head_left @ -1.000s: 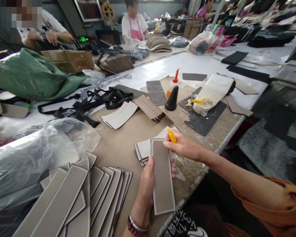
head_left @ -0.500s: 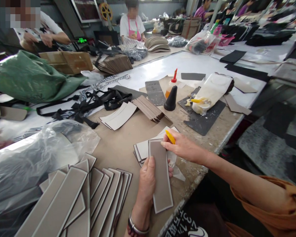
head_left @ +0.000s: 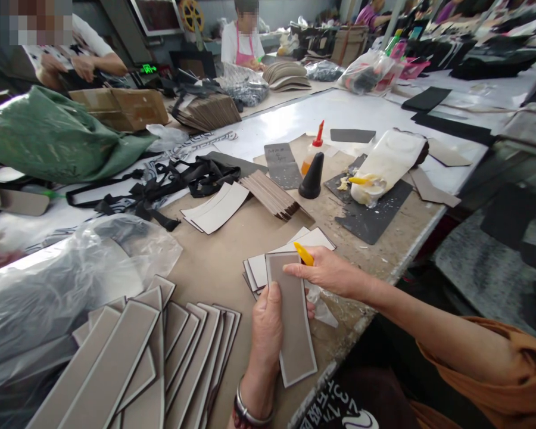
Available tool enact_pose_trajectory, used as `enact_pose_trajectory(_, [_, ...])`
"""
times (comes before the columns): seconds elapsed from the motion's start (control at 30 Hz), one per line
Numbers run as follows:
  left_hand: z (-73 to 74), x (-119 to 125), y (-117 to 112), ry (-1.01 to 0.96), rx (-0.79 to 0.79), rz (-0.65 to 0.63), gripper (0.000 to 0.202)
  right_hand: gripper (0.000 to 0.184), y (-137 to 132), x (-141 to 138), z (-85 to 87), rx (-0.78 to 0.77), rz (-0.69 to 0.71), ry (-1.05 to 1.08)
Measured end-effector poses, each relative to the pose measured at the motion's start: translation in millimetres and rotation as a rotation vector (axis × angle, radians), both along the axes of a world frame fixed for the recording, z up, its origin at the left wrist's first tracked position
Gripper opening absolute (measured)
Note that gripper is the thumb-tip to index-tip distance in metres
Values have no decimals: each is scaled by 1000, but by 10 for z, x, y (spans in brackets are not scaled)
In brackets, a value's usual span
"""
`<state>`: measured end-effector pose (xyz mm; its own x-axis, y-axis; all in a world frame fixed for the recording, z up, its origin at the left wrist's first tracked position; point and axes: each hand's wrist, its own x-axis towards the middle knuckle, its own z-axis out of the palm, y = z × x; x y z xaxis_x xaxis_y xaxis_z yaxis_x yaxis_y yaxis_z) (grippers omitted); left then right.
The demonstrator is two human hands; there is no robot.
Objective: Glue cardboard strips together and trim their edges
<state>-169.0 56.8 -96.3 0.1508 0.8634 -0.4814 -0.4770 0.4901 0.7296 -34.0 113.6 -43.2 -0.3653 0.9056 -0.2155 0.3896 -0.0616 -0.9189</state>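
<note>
My left hand (head_left: 268, 322) grips a long taupe panel (head_left: 292, 333) with a pale border, thumb on its face and fingertips showing at its right edge. At the panel's upper end, my right hand (head_left: 326, 268) holds a small yellow tool (head_left: 304, 254) in its curled fingers. One finger of that hand stretches over the panel's face. The tool's working end is hidden, so its kind is unclear. Behind the panel lie several white-faced pieces (head_left: 256, 271), partly covered. A pile of similar bordered panels (head_left: 111, 357) spreads over the table to the left.
Farther back are a stack of strips (head_left: 270, 193), a black cone (head_left: 312, 177), a red-tipped bottle (head_left: 317, 146) and a white container (head_left: 390, 158) with a yellow stick. Plastic film (head_left: 129, 250) and black straps (head_left: 205, 176) lie left. Co-workers (head_left: 243, 42) work across the table (head_left: 286, 116).
My right hand and the yellow tool have shifted slightly left, and a finger now reaches farther over the panel. The panel's lower end has swung a little to the right.
</note>
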Motion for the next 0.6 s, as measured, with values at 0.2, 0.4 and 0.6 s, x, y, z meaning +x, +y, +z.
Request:
enact_pose_trajectory(0.2, [4,-10,-3,-43,-1,-21,50,34,18,-55,-39,-241,-21,228])
enact_pose_trajectory(0.4, [87,-23,-5,-100,-22,-42,49,41,72,-93,-56,-356,-146,306])
enact_pose_trajectory(0.6, [138,-88,-3,-167,-61,-124,47,37,67,-103,-51,-319,-77,256])
